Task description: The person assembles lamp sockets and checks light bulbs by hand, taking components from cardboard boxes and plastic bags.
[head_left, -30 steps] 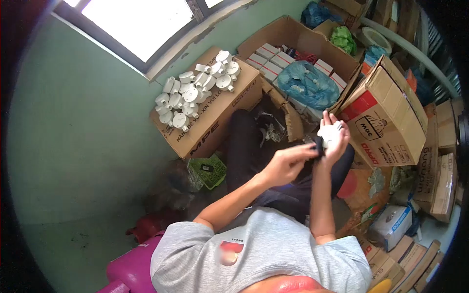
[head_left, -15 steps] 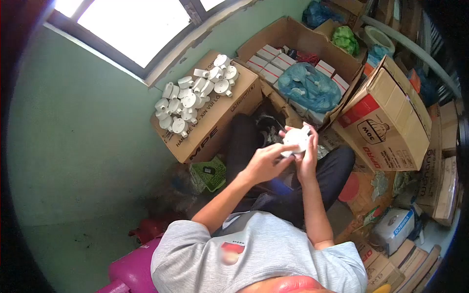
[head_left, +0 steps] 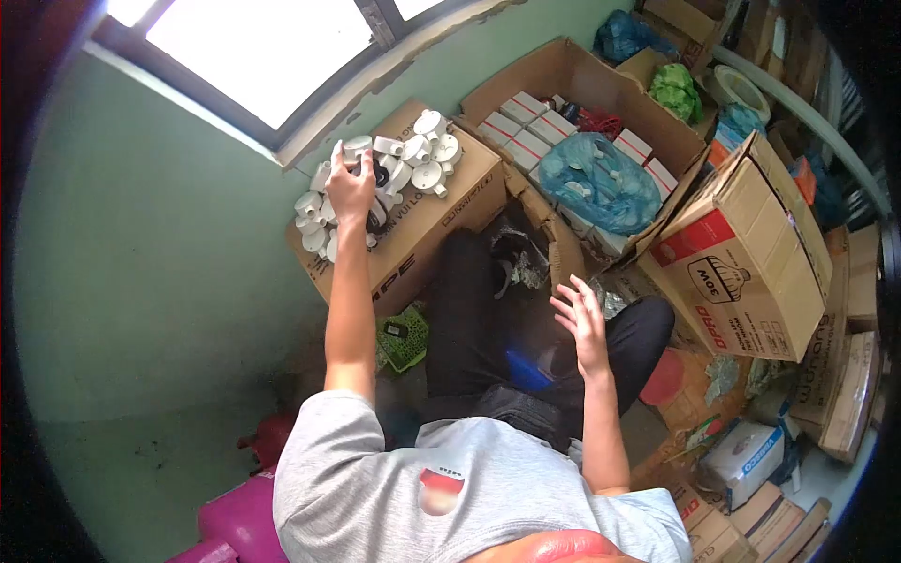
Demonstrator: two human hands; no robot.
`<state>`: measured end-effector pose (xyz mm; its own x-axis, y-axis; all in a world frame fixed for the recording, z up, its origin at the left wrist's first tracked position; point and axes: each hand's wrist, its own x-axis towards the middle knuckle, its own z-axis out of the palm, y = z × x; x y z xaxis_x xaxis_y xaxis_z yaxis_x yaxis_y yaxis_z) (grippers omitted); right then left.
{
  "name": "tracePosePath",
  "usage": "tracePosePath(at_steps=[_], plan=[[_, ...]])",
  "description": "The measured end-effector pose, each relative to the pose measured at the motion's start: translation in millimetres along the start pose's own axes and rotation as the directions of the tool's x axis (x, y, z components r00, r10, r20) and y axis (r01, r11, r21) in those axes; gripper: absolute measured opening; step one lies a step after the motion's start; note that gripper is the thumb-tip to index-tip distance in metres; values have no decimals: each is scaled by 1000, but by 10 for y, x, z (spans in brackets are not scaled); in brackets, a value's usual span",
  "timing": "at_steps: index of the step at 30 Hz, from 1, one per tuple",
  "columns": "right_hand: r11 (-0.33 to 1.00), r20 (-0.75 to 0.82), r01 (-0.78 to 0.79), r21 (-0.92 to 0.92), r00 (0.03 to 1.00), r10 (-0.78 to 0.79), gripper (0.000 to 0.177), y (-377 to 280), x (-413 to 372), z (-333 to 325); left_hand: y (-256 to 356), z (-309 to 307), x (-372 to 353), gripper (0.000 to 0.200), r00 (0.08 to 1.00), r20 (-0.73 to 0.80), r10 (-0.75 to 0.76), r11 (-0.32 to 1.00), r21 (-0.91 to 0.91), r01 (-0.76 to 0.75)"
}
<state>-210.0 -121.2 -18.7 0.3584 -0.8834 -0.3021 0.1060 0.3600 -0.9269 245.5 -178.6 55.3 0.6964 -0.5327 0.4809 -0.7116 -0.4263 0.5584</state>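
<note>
My left hand [head_left: 351, 191] reaches over the pile of white round conduit boxes [head_left: 427, 175] on top of a cardboard carton [head_left: 441, 230]. Its thumb and fingers straddle one white conduit box [head_left: 357, 144] at the pile's back edge and seem to grip it. Dark round shapes show among the pieces beside this hand; what they are I cannot make out. Above my bent knee, my right hand [head_left: 584, 324] is held up with its fingers apart and nothing in it.
An open carton [head_left: 526, 70] at the back holds white boxes with red stripes and a blue plastic bag [head_left: 601, 180]. To the right stands a 30W lamp carton [head_left: 741, 253]. A green basket [head_left: 404, 340] lies by my leg. A window [head_left: 258, 56] is at upper left.
Both hands held a white conduit box over my lap. My left hand has moved up and left to the pile; my right hand has opened and dropped slightly. That box has left my lap.
</note>
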Motion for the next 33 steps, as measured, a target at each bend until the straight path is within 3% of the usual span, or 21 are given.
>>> tracePosePath(at_steps=[2, 4, 5, 6, 7, 8, 9, 10, 12, 13, 16, 17, 18, 19, 20, 22, 26, 28, 29, 31, 33], plan=[[1000, -5, -9, 2, 1000, 9, 56, 28, 22, 1, 116, -6, -193, 48, 999, -39, 8, 995, -99, -12], [1000, 27, -15, 1, 1000, 15, 55, 81, 84, 24, 591, -174, -675, 30, 990, 7, 138, 951, -278, -131], [996, 65, -29, 83, 998, 24, 58, 112, 119, 61, 695, -92, -967, 25, 983, 115, 145, 869, -489, -71], [986, 105, -44, 162, 994, 27, 62, 126, 152, 125, 1080, -203, -1298, 20, 942, 308, 133, 697, -705, 132], [912, 134, -150, 383, 985, 106, 67, 71, 157, 236, 1239, -215, -1547, 20, 844, 445, 300, 693, -709, 128], [779, 180, -244, 578, 969, 170, 73, 22, 145, 314, 1483, -246, -1814, 22, 701, 604, 378, 593, -740, 318], [744, 222, -256, 617, 964, 148, 73, 124, 142, 282, 1551, -193, -1955, 21, 586, 619, 524, 692, -710, 131], [706, 218, -228, 671, 970, 107, 67, 240, 202, 249, 1646, -88, -2037, 17, 620, 528, 581, 707, -704, -64], [528, 247, -232, 817, 968, 43, 65, 306, 228, 56, 1632, 321, -2019, 16, 674, 507, 538, 673, -740, 20], [529, 233, -223, 819, 971, 48, 65, 290, 220, -41, 1662, 505, -1962, 16, 658, 592, 466, 738, -670, 79], [630, 175, -137, 765, 985, 1, 66, 284, 172, -376, 1533, 1501, -1753, 21, 574, 598, 559, 761, -645, -69], [627, 136, -128, 769, 990, 35, 65, 307, 139, -488, 1572, 1743, -1632, 23, 487, 752, 445, 825, -556, 104], [623, 97, -119, 773, 993, 69, 65, 326, 105, -581, 1425, 2292, -1630, 24, 557, 642, 527, 811, -575, -104], [656, 73, -78, 750, 997, 34, 53, 320, 65, -651, 1408, 2622, -1561, 25, 544, 669, 507, 837, -533, -125], [658, 61, -67, 750, 998, 33, 53, 316, 21, -726, 1338, 3030, -1535, 25, 529, 703, 475, 863, -490, -125], [909, -359, -56, 414, 907, 219, 39, 316, -80, -840, 1264, 3673, -1502, 28, 477, 730, 490, 870, -448, -208], [963, -498, -62, 261, 846, 189, 31, 240, -134, -947, 1497, 4083, -1604, 38, 388, 823, 414, 902, -314, -296], [971, -573, -115, 209, 791, 217, 32, 146, -77, -902, 1492, 4282, -1729, 55, 380, 812, 443, 841, -229, -490], [955, -568, -82, 286, 788, 238, 30, 77, -31, -858, 1507, 4345, -1769, 55, 375, 811, 449, 840, -241, -486], [929, -514, -64, 365, 818, 259, 27, 103, 20, -908, 1581, 4360, -1792, 70, 315, 911, 266, 880, -95, -466], [893, -471, -79, 442, 827, 306, 25, 66, 48, -936, 1587, 4355, -1837, 72, 292, 920, 261, 860, -85, -503]])
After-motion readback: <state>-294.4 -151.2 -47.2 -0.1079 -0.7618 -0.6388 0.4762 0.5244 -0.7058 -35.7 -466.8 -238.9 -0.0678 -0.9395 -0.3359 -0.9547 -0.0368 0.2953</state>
